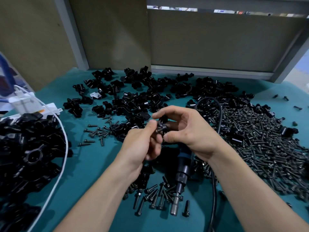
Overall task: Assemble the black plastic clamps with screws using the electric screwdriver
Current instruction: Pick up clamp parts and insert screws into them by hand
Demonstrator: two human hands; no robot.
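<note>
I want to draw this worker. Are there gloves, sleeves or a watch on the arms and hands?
No. The left hand and right hand are bare: no gloves, no rings showing. Both forearms are bare to the picture's edge, with no sleeve, watch or bracelet in view. Nails look short and plain.

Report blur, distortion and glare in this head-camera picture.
Head view: wide-angle distortion bows the grey partition posts; left hand slightly motion-blurred at the screw, right hand and clamp sharper; soft even light, faint sheen on the loose clamps; screwdriver sharp.
</note>
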